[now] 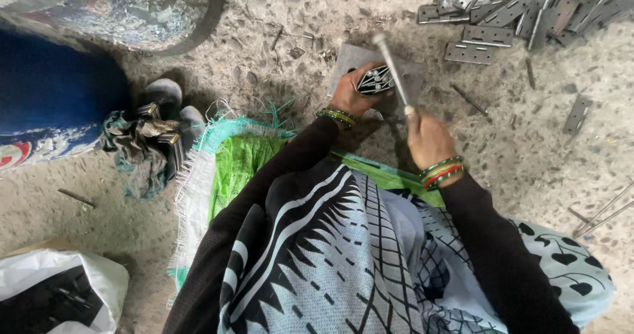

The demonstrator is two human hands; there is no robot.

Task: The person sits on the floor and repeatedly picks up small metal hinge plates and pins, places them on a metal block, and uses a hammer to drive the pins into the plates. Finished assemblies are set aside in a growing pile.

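Observation:
My left hand [351,91] grips a small bundle of metal hinges [376,80] and holds it down on a flat grey metal plate [415,76] lying on the floor. My right hand [428,139] is closed around the handle of a hammer [391,63], whose head is raised just above the plate and the bundle. Both wrists wear coloured bangles. My dark sleeves and a patterned black-and-white cloth fill the lower middle of the view.
A heap of flat metal hinges [522,7] lies at the top right, with loose hinges [577,113] and thin metal rods [602,214] scattered on the gritty floor. A blue drum [53,90], a rag bundle [142,146], a green sack [238,162] and a white bag [59,294] lie left.

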